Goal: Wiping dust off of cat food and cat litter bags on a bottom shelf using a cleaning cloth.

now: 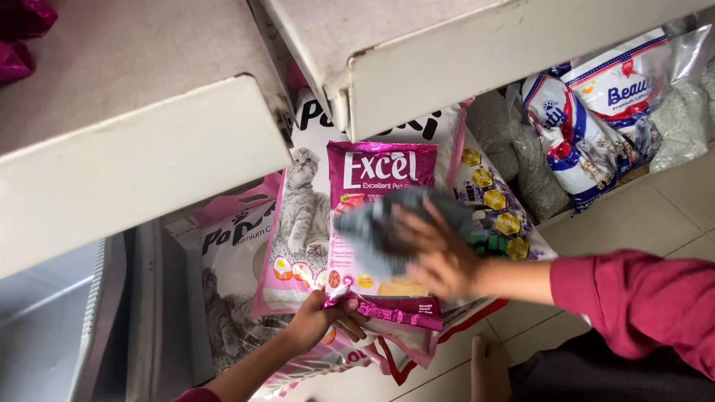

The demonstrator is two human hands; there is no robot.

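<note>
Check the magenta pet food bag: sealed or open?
Sealed at the bottom: the magenta pet food bag shows an intact crimped bottom seam, pinched by the left hand. The top edge is partly hidden.
</note>
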